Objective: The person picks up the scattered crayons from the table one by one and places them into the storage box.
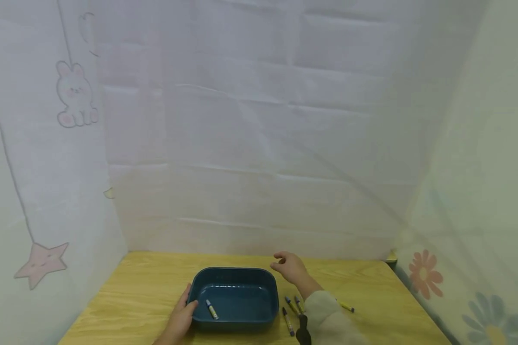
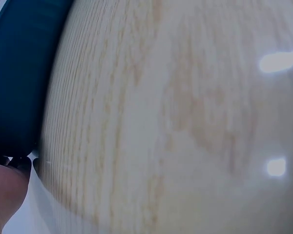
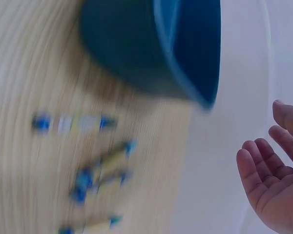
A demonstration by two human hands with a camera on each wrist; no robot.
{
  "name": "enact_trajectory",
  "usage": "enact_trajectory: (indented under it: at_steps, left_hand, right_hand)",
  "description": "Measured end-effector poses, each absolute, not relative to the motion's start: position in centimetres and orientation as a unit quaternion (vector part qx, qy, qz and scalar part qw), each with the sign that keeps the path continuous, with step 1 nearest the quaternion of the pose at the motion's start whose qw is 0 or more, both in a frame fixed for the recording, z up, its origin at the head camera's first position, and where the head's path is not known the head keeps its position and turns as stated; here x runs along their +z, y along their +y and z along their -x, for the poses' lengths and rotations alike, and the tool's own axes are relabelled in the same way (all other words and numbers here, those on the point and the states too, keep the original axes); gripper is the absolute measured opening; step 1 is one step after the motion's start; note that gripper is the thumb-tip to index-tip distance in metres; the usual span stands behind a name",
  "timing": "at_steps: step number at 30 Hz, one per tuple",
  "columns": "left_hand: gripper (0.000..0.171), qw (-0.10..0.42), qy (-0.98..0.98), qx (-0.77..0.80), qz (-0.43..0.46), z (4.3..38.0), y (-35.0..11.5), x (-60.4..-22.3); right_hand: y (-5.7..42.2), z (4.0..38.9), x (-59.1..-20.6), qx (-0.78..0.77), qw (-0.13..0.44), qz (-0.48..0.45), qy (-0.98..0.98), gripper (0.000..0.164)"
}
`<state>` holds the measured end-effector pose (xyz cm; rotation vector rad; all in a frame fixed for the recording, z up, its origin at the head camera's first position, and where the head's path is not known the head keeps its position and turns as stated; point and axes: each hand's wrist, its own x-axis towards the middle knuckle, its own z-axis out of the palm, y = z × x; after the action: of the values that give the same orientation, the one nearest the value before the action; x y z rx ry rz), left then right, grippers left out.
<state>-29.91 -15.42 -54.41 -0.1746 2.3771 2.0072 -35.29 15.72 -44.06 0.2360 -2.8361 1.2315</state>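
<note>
A dark blue rectangular dish stands on the wooden table with one crayon lying inside, near its left front corner. My left hand grips the dish's left side, thumb over the rim. In the left wrist view only the dish's outer wall and part of that hand show. Beyond the dish's right back corner, my right hand is raised with loosely bent fingers and holds nothing. The right wrist view shows its palm and fingers apart from the dish.
Several crayons lie right of the dish: one crayon close to its side, others near the right sleeve, and a yellow one farther right. White printed cloth hangs behind the table and at both sides.
</note>
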Motion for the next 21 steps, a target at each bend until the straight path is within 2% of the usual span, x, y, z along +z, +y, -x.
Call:
enact_trajectory:
  at_steps: [9, 21]
  left_hand:
    - [0.067, 0.011, 0.763, 0.642, 0.068, 29.8, -15.7, -54.4]
    - [0.066, 0.015, 0.777, 0.626, 0.066, 30.1, -15.7, -54.5]
  right_hand:
    - [23.7, 34.6, -45.7, 0.359, 0.033, -0.018, -0.933, 0.045]
    - [31.3, 32.2, -48.2, 0.321, -0.018, 0.027, -0.947, 0.054]
